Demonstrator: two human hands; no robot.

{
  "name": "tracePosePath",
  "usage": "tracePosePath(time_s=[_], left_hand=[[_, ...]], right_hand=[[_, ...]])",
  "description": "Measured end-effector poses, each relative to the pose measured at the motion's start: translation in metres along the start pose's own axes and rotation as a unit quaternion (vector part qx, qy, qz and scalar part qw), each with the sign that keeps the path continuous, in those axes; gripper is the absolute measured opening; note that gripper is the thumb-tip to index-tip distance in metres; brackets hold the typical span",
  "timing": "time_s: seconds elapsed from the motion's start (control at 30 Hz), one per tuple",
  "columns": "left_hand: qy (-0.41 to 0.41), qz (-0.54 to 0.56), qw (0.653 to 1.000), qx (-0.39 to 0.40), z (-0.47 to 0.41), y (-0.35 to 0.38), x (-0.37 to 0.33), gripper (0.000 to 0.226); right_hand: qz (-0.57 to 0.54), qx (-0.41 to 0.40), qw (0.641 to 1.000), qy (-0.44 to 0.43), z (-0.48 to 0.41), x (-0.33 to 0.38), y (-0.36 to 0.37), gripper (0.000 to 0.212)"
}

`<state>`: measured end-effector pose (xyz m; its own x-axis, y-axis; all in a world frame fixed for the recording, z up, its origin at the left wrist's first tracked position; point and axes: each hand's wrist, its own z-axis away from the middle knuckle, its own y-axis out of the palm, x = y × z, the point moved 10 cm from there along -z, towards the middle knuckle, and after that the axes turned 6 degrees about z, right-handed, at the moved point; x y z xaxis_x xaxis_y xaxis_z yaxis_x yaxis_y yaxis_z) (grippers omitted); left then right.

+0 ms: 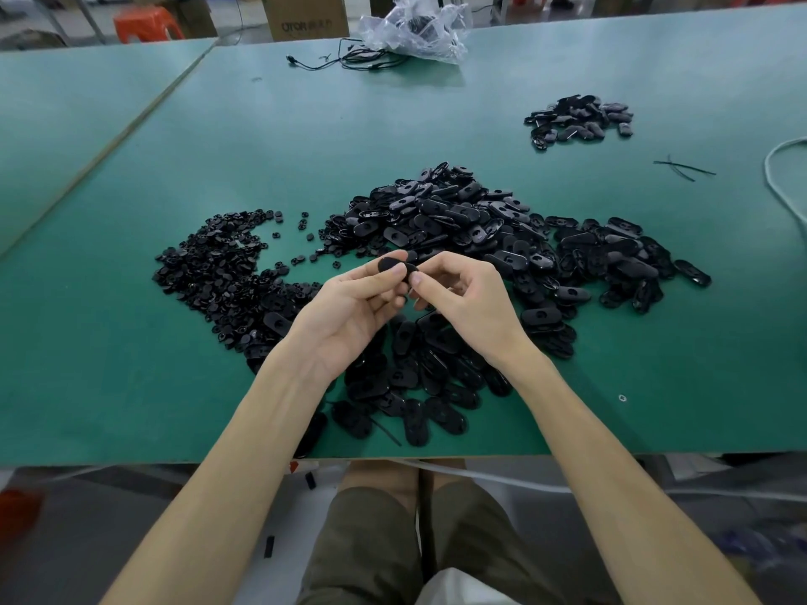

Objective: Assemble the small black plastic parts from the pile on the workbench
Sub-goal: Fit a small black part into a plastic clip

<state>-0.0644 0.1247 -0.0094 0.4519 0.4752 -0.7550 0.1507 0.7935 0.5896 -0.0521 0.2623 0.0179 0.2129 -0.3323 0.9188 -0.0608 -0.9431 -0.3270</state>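
Both hands meet above the near middle of the green tabletop (131, 342), sharing one oval black plastic part (392, 265) held clear of the heaps below. The left hand (349, 303) has its grip closed on the part, thumb on top and fingers curled beneath it. The right hand (463, 299) pinches the part's right end between thumb and fingertips; its other fingers are bent inward. Directly under and beyond the hands spreads the large pile of oval black shells (480, 229), running to the right and down towards the tabletop's near edge. To its left, touching it near the left wrist, lies a pile of small round black pieces (218, 272), with a few strays scattered between the two. A smaller heap of black parts (576, 120) sits well apart at the far right. Near the far edge rest a crumpled clear plastic bag (415, 28) and a black cable (358, 58). Two thin black ties (683, 168) lie near a white cord (781, 168) at the right edge. Behind the tabletop stand a cardboard box (305, 15) and an orange stool (146, 24).
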Motion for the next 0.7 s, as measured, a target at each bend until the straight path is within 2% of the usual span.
tracePosePath(time_s=[0.27,0.7], left_hand=[[-0.011,0.014,1.000,-0.009,0.001,0.000,0.002,0.019],[0.011,-0.092,0.996,0.000,0.001,-0.006,-0.011,0.026]], right_hand=[[-0.005,0.001,1.000,0.006,0.001,0.000,0.001,0.008],[0.012,0.002,1.000,0.000,0.003,0.003,0.002,0.008]])
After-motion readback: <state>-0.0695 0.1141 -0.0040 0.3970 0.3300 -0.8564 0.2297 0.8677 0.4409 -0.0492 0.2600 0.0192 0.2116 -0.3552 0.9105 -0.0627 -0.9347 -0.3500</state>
